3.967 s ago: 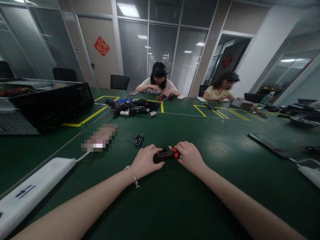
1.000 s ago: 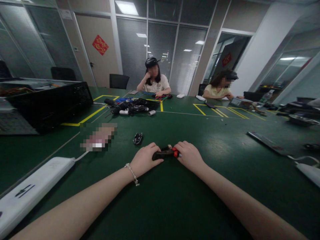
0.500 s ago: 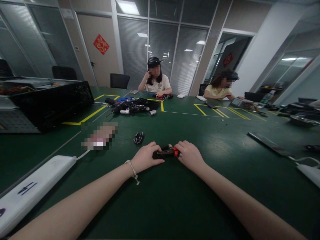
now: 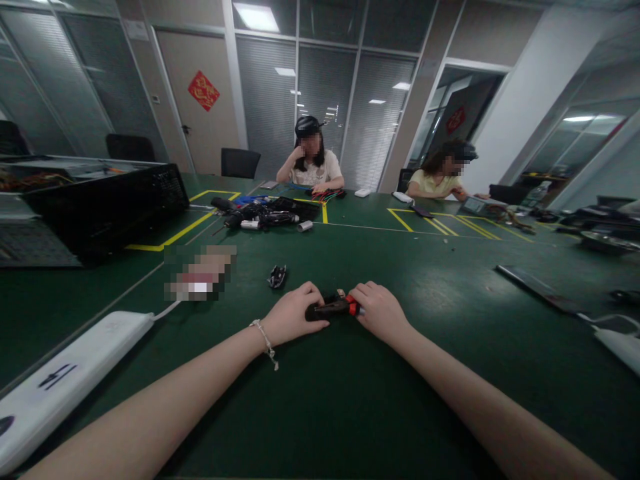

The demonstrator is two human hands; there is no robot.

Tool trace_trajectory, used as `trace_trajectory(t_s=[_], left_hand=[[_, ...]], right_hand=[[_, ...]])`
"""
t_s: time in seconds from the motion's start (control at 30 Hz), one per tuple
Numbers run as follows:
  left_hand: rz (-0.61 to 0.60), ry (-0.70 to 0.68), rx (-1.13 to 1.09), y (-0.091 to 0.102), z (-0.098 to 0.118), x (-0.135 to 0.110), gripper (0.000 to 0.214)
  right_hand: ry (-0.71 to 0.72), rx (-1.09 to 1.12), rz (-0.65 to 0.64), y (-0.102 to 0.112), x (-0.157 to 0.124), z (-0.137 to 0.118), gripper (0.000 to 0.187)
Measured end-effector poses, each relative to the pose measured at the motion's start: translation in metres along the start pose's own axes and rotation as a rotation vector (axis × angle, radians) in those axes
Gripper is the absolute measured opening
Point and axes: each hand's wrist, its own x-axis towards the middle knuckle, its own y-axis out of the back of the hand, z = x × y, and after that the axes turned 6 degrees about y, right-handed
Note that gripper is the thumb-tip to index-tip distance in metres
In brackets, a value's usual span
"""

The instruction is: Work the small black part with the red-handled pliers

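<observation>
Gripping red-handled dark metal pliers point(image 4: 336, 307) in curled right hand point(image 4: 379, 309); pinching partly hidden black piece point(image 4: 312, 312) between thumb and fingers of left hand point(image 4: 291, 313). Pointing pliers' nose leftward, toward left palm, running long axis side to side. Holding pliers well right of far end of long white plastic power strip point(image 4: 83, 370).

tabletop point(image 4: 300, 413): green | tape point(image 4: 325, 213): yellow | tool handles point(image 4: 353, 307): red | power strip point(image 4: 85, 363): white, dark markings
</observation>
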Motion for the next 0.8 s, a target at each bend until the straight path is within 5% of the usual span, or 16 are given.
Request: trace_trajectory(t_s=[0.6,0.8], left_hand=[[-0.004,0.014,-0.035,-0.0005,0.0026,0.0001,0.026],[0.033,0.114,-0.089,-0.0040,0.0013,-0.0004,0.036]], right_hand=[[-0.002,0.007,-0.001,0.0002,-0.0008,0.0002,0.023],[0.002,0.012,0.004,-0.0024,-0.0014,0.0013,0.023]])
